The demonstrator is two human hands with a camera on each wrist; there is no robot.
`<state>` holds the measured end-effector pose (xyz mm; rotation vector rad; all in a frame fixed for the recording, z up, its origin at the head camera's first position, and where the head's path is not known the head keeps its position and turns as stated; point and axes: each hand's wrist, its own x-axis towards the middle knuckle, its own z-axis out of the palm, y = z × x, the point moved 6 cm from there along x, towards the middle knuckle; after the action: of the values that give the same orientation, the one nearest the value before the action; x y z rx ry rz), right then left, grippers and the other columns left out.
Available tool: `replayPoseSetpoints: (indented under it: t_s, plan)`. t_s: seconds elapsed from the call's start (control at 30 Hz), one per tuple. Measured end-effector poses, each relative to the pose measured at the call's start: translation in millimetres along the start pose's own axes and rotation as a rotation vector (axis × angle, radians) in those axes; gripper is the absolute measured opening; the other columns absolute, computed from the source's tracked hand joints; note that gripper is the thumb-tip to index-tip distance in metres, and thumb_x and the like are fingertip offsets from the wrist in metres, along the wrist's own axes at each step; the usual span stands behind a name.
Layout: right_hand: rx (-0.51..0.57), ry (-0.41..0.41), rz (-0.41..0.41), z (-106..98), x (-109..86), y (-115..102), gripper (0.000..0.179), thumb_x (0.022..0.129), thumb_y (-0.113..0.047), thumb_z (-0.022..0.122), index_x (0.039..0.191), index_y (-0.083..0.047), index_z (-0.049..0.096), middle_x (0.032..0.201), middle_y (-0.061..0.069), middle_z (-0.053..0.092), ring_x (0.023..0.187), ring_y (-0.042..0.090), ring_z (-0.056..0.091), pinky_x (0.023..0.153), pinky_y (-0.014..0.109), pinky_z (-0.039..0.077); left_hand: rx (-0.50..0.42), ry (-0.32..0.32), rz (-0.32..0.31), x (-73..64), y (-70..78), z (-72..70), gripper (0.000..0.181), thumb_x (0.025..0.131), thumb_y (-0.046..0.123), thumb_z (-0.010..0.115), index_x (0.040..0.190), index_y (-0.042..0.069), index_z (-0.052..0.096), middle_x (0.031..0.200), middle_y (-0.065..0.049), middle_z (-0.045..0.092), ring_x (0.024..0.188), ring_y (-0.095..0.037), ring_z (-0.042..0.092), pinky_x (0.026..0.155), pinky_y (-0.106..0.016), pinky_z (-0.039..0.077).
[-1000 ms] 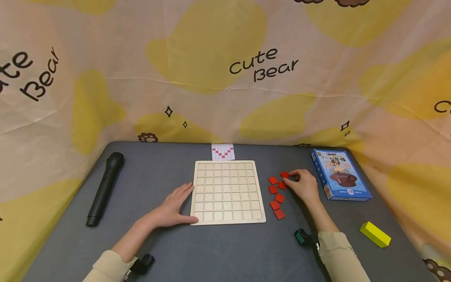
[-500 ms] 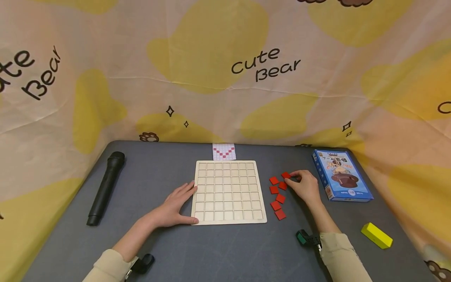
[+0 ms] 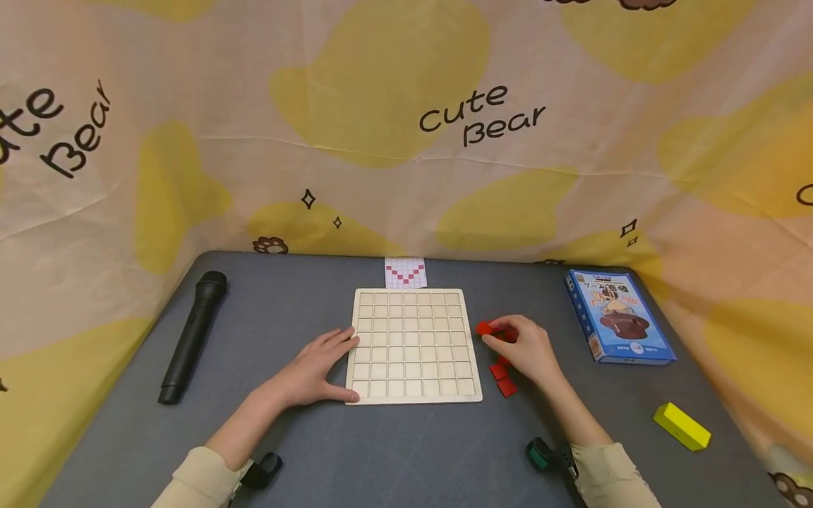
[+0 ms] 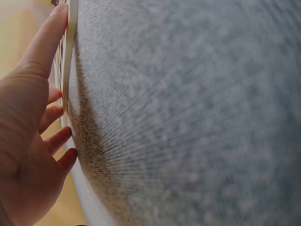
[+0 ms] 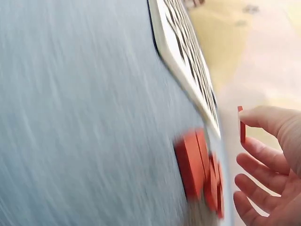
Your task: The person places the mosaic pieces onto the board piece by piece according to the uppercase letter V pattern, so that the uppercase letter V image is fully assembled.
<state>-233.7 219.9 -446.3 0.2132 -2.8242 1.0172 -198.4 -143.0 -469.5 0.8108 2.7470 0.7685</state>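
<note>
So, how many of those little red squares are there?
5 show in the head view: one red square pinched by the right hand, another partly behind it, and three more on the table to the right of the board. The hand may hide others.

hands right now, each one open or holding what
Left hand: open, touching the left edge of the grid board.
Right hand: pinching one red tile.

Card behind board, tiles right
</note>
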Motion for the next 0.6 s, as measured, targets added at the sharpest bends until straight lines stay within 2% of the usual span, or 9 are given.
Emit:
replayPoseSetpoints:
  t_s: [0.33, 0.6]
  plan:
    - [0.077, -0.074, -0.161, 37, -19.3, -50, 0.019, 0.077, -0.020, 0.083, 0.094, -0.017, 0.074, 0.096, -0.003, 0.068, 0.082, 0.019, 0.057, 0.069, 0.031, 0.046, 0.023, 0.009, 0.003, -1.2, 0.1, 1.5, 0.100, 0.074, 0.058, 0.077, 0.149, 0.005, 0.040, 0.157, -0.013, 0.030, 0.142, -0.039, 0.025, 0.108, -0.061, 0.026]
    - [0.099, -0.116, -0.244, 60, -29.4, -74, 0.019, 0.077, -0.017, 0.082, 0.093, -0.018, 0.072, 0.094, -0.007, 0.067, 0.088, 0.013, 0.058, 0.078, 0.030, 0.049, 0.002, 0.018, 0.008, -1.1, 0.2, 1.0, 0.097, 0.074, 0.053, 0.080, 0.148, 0.004, 0.040, 0.157, -0.014, 0.030, 0.142, -0.040, 0.025, 0.107, -0.062, 0.027]
